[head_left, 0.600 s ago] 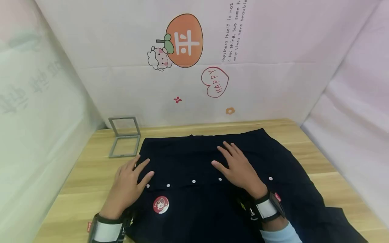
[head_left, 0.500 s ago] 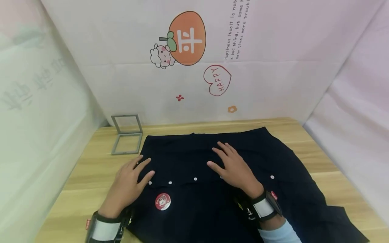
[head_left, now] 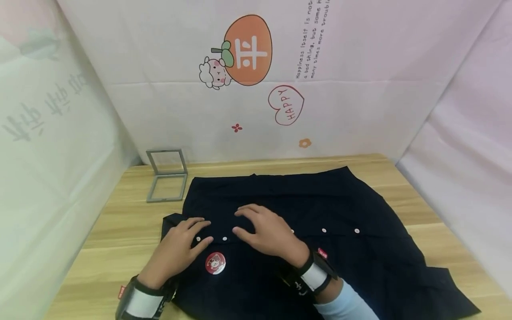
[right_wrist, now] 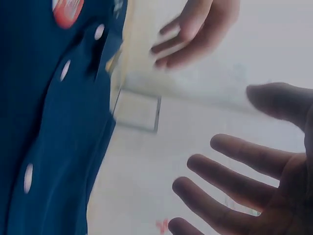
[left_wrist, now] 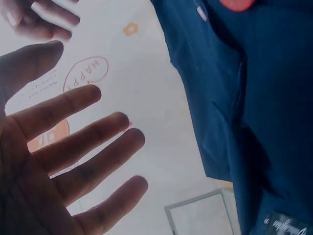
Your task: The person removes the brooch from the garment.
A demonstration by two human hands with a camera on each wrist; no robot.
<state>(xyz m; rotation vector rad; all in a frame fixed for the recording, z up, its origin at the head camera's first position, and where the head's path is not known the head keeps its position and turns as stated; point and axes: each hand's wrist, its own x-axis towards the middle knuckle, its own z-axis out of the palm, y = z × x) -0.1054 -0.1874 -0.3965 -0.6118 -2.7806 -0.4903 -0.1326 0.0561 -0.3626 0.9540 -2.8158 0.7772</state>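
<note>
A navy shirt lies spread on the table, with a row of white buttons along it. A round red badge sits on the shirt below the buttons at the left. My left hand is over the shirt's left edge, near the end buttons, its fingers apart and holding nothing. Over the middle of the button row is my right hand, fingers loosely bent and nothing in them. Both wrist views show spread fingers, with the shirt off to one side. Some buttons are hidden by the right hand.
A grey hinged frame stands open at the table's back left, close to the shirt. The wooden table is bounded by a white printed cloth behind and cloth walls on both sides.
My right hand has moved left along the button row, closer to the left hand. My left hand has shifted slightly right and nearer. A dark fold of the shirt now shows beside the left fingers.
</note>
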